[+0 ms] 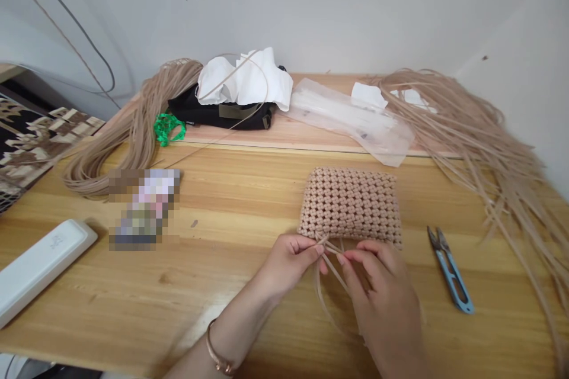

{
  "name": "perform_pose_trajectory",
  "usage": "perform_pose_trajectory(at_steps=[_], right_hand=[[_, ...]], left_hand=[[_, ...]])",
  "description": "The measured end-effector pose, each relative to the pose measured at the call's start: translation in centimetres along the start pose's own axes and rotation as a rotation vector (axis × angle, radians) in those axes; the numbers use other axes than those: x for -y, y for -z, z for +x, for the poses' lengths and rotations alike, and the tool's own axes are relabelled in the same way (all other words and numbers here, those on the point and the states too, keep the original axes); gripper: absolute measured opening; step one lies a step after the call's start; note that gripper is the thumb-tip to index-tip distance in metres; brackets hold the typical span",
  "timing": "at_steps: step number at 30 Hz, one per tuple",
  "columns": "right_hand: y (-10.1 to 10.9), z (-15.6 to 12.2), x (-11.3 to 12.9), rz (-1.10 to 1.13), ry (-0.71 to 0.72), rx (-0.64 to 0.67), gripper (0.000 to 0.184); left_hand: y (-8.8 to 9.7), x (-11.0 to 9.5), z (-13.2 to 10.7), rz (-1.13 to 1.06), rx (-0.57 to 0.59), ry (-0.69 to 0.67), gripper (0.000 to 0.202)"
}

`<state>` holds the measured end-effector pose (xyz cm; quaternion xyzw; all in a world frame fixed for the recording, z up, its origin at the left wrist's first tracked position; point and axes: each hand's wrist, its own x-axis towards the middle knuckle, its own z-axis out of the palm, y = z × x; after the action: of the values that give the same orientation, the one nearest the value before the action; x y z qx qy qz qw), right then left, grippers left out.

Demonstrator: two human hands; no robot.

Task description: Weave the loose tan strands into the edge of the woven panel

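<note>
A woven tan panel [351, 201] with a knotted, open pattern lies on the wooden table, its near edge towards me. At its near left corner my left hand [296, 257] pinches the weave and the strands coming out of it between thumb and fingers. My right hand [382, 290] is closed on a thin tan cord [332, 246], drawn to the right of that corner. Other loose cord ends hang down between the two hands. Right of the panel lie blue thread snips [451, 272], away from both hands.
A bundle of tan cords [137, 124] lies at the back left, another cord bundle [480, 124] at the right. Between them are a black pouch [222, 115], white paper [264, 83] and a plastic bag [355, 118]. A white device [48, 266] and a pixelated object [149, 207] are on the left.
</note>
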<state>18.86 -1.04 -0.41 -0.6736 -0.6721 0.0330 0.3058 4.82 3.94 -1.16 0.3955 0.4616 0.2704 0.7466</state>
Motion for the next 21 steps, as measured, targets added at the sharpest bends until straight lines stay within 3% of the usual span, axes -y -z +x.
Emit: perform_pose_trajectory(at_steps=[5,12,15,21], right_hand=[[0.8,0.1,0.7,-0.07,0.031,-0.022,0.032],[1.4,0.3,2.7,0.054,-0.164,0.141,0.028],[0.7,-0.4,3.5,0.08,-0.125,0.145,0.031],[0.1,-1.9,3.8,0.027,0.025,0.156,0.031]], left_hand=[[-0.2,0.2,0.2,-0.015,-0.036,-0.032,0.027],[-0.3,1.0,0.4,-0.154,-0.05,-0.011,0.019],[-0.4,1.1,0.5,-0.196,-0.074,-0.002,0.023],[-0.4,0.5,0.4,-0.264,0.007,0.062,0.029]])
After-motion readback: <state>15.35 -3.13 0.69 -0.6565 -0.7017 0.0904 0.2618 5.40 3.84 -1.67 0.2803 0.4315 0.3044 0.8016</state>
